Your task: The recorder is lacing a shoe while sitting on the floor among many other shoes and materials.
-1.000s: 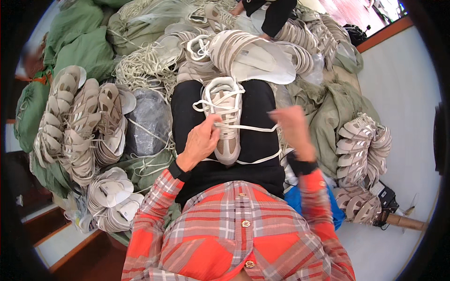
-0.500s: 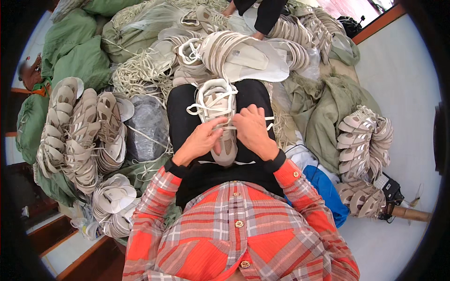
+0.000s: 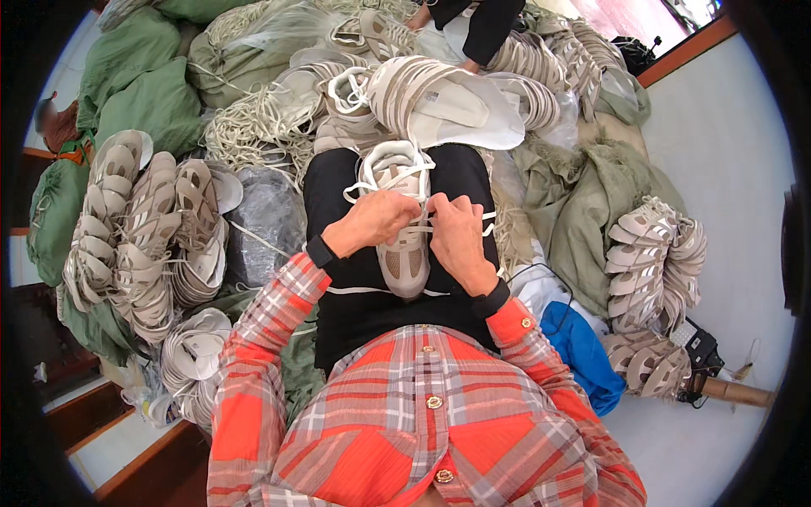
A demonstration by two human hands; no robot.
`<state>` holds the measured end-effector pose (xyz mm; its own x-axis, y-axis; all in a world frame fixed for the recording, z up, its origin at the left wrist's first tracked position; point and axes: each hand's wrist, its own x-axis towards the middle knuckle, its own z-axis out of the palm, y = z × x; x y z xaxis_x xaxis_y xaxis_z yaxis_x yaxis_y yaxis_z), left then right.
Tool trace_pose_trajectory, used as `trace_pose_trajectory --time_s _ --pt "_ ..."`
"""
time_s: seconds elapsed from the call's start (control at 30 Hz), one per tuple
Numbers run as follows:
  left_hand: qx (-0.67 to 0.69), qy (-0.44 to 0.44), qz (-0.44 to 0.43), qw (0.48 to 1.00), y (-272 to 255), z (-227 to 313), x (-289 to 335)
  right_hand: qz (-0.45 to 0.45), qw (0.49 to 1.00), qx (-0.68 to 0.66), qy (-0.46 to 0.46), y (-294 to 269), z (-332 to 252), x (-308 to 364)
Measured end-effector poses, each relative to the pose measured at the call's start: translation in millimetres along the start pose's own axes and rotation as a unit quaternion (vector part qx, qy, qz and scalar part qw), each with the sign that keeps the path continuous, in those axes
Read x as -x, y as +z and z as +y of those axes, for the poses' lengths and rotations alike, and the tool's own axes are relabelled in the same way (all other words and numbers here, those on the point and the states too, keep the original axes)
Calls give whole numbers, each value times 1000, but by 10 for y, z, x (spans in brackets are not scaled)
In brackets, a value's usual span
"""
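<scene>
A beige and white sneaker (image 3: 404, 264) rests between my black-trousered thighs, its toe toward me. White shoelace (image 3: 411, 184) runs across its upper, and loose loops stick out past the sides. My left hand (image 3: 376, 221) lies over the left side of the lacing, thumb and fingers pinched on the shoelace by the eyelets. Close to it on the right side, my right hand (image 3: 459, 239) also pinches the shoelace. The fingertips nearly meet above the tongue. My hands hide the middle eyelets.
Stacked shoe uppers (image 3: 460, 110) lie just beyond my knees, beside a heap of white laces (image 3: 258, 127). More stacks (image 3: 148, 253) stand at left and right (image 3: 646, 262). Green sacks (image 3: 144, 93) and a blue cloth (image 3: 579, 359) surround me. Another person's dark-clad leg (image 3: 490, 29) shows at the top.
My left hand has moved up and right onto the lacing, its spread fingers closing into a pinch. My right hand has shifted slightly, staying at the right eyelets.
</scene>
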<state>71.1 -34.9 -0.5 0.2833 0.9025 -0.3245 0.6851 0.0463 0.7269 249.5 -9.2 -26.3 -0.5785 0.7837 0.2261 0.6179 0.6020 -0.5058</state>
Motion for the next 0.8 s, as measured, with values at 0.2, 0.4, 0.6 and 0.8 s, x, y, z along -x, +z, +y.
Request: trace_pose_trajectory --time_s 0.2,0.4,0.6,0.8 --pt "-80 74 65 992 115 -117 -43 -22 997 -33 -61 77 -36 -5" --pt "-299 118 146 936 -33 9 138 34 993 10 -111 -194 110 -6" --pt "184 -69 100 975 -171 -163 587 -99 985 38 -134 -200 153 -47" --pt "866 36 73 493 199 -168 806 -337 926 -141 -99 -572 103 -275"
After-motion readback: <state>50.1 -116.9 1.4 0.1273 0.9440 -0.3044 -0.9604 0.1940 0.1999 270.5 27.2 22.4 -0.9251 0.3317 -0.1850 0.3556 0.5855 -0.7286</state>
